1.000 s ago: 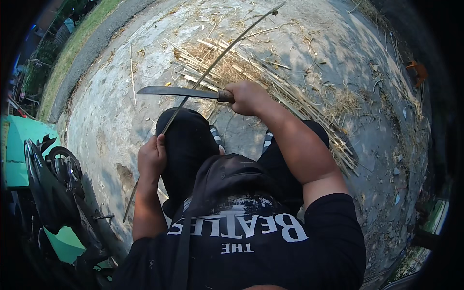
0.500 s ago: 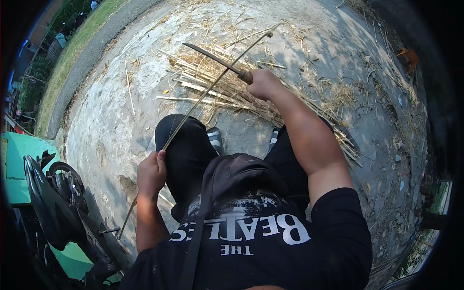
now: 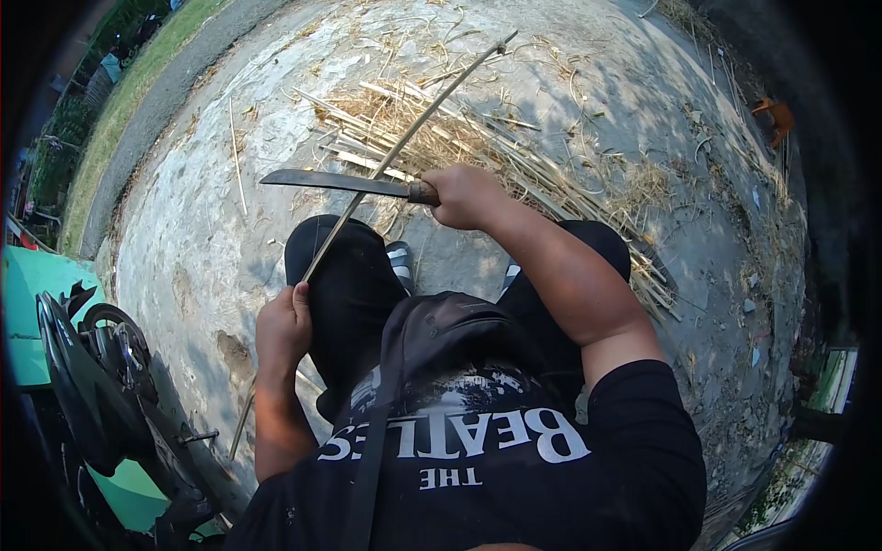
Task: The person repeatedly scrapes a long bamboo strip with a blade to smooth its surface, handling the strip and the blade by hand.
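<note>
My left hand is closed round a long thin bamboo strip, beside my left knee. The strip slants up and away to the right, and its lower end shows behind my left forearm. My right hand grips the wooden handle of a machete. Its dark, slightly curved blade points left and crosses the strip a little beyond my knees. Blade and strip appear to touch where they cross. Fingers of both hands wrap round what they hold.
A heap of split bamboo strips and shavings lies on the rough concrete ground beyond my feet. A parked motorcycle stands close on the left by a green panel. An orange object is at the far right.
The machete has moved down along the strip towards me, and its blade has turned to lie more level. My left hand has stayed nearly in place on the strip.
</note>
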Action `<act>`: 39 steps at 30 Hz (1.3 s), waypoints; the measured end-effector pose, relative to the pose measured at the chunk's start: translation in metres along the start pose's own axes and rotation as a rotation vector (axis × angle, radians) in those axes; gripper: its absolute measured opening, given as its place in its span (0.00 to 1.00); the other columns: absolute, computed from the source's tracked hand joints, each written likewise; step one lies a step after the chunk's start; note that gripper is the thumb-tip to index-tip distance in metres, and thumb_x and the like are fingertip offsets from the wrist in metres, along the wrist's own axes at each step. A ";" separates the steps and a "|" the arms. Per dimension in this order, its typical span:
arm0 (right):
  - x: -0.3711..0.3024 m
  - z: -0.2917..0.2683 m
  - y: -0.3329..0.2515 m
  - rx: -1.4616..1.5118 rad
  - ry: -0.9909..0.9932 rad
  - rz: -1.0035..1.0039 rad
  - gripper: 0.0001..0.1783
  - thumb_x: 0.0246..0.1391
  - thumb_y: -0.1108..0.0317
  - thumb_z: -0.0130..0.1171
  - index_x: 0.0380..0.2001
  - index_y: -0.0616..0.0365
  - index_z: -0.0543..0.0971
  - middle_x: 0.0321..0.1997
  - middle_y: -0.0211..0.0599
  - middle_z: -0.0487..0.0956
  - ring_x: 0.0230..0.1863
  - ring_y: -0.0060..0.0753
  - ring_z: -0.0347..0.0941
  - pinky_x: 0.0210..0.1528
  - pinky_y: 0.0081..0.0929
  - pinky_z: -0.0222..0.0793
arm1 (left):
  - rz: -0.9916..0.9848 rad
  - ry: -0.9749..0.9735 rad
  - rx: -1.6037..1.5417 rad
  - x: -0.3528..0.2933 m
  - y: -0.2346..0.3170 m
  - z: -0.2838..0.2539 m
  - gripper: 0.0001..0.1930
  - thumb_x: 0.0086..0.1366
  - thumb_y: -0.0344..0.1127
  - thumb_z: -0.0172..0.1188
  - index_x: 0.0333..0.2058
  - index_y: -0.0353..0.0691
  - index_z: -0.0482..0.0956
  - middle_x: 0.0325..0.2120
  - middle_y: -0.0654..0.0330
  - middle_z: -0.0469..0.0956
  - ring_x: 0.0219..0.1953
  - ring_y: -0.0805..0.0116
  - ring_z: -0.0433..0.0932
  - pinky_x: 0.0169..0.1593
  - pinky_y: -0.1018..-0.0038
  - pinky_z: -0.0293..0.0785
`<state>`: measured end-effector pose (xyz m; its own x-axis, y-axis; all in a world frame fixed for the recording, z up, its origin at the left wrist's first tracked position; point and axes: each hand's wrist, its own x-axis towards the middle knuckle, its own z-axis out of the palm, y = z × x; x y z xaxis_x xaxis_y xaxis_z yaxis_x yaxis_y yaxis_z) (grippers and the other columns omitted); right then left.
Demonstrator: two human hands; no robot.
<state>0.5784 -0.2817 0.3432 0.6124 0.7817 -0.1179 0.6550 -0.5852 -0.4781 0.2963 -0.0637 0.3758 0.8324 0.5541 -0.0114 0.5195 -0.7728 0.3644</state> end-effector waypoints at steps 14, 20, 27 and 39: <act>-0.007 -0.015 0.008 -0.054 0.023 0.002 0.15 0.51 0.66 0.60 0.44 0.51 0.83 0.42 0.45 0.86 0.48 0.50 0.82 0.51 0.45 0.77 | 0.069 0.075 0.094 -0.001 -0.009 0.017 0.25 0.78 0.51 0.49 0.26 0.37 0.72 0.22 0.41 0.76 0.27 0.33 0.76 0.29 0.48 0.68; 0.013 -0.027 0.039 0.104 0.014 0.161 0.15 0.51 0.65 0.61 0.43 0.51 0.83 0.42 0.48 0.85 0.50 0.51 0.82 0.52 0.47 0.77 | 0.112 0.163 0.040 0.003 -0.011 0.026 0.26 0.77 0.53 0.49 0.26 0.37 0.72 0.21 0.42 0.76 0.27 0.34 0.76 0.29 0.48 0.68; -0.001 -0.011 0.011 0.037 -0.002 0.133 0.15 0.49 0.66 0.60 0.42 0.49 0.83 0.42 0.48 0.84 0.49 0.53 0.81 0.51 0.46 0.77 | 0.068 0.063 0.164 0.000 -0.003 0.008 0.26 0.77 0.53 0.49 0.26 0.37 0.72 0.22 0.42 0.76 0.27 0.34 0.76 0.29 0.47 0.68; 0.002 0.009 0.005 -0.008 0.010 -0.046 0.13 0.46 0.66 0.61 0.38 0.48 0.83 0.38 0.44 0.85 0.44 0.53 0.82 0.47 0.47 0.77 | 0.041 -0.022 -0.016 0.011 -0.006 0.005 0.25 0.79 0.51 0.48 0.28 0.34 0.73 0.23 0.39 0.75 0.29 0.33 0.75 0.31 0.49 0.68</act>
<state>0.5787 -0.2815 0.3328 0.5854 0.8060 -0.0873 0.6861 -0.5499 -0.4763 0.3032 -0.0550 0.3688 0.8570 0.5151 -0.0167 0.4820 -0.7897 0.3794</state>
